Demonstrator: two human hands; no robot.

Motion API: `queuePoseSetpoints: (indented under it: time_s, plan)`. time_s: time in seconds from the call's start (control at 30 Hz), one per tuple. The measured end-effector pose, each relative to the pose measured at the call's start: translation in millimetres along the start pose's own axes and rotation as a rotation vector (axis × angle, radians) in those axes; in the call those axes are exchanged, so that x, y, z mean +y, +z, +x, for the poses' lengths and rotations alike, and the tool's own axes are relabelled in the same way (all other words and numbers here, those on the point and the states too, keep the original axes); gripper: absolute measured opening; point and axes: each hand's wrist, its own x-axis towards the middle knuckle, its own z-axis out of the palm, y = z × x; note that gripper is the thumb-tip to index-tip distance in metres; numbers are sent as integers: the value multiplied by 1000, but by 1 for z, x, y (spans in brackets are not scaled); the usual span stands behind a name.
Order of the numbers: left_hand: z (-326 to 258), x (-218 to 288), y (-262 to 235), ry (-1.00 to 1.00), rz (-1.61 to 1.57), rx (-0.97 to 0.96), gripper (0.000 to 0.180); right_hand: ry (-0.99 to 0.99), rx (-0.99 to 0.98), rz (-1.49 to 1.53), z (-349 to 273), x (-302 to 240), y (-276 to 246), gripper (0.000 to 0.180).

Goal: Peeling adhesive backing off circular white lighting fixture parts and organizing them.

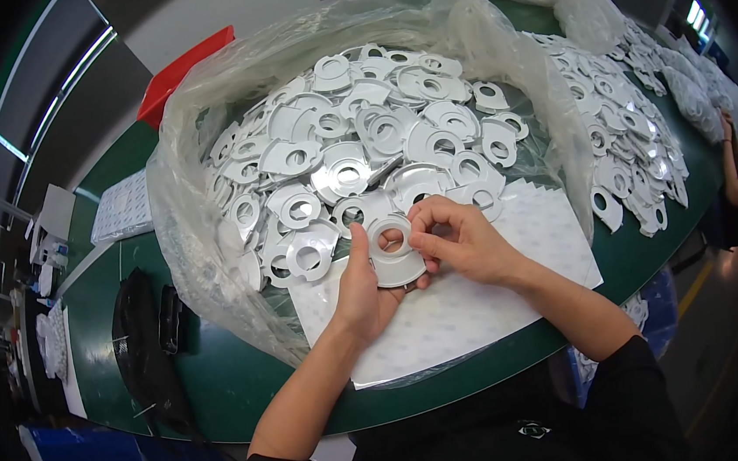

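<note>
My left hand [363, 298] holds a white plastic part [399, 267], thumb along its left side and fingers curled underneath. The part has a ring with a round hole at its top and a wider, curved lower end. My right hand [467, 244] is closed, with thumb and forefinger pinched at the ring's right edge; anything between those fingertips is hidden. Under both hands lies a stack of white sheets [448, 329] with faint printed marks. Just beyond rises a large heap of similar white ringed parts [346, 171].
Clear plastic sheeting [202, 227] surrounds the heap on the green table [98, 342]. At left are a black bag [147, 346] and a wrapped white pack [121, 208]. A red bin [184, 71] stands behind. More white parts [619, 134] and another person's arm [735, 168] are at right.
</note>
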Motion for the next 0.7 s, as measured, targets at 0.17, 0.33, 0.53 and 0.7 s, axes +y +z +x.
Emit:
queuePoseSetpoints:
  time_s: [0.17, 0.33, 0.53, 0.7]
  plan:
    - [0, 1, -1, -15, -4, -1, 60, -19, -13, -19, 0, 3, -2, 8]
    - [1, 0, -1, -20, -5, 13, 59, -20, -9, -40, 0, 3, -3, 8]
    - [0, 1, 1, -13, -7, 19, 57, -10, -1, -21, 0, 2, -1, 9]
    - [1, 0, 1, -22, 2, 23, 57, -36, 25, -95, -1, 0, 1, 7]
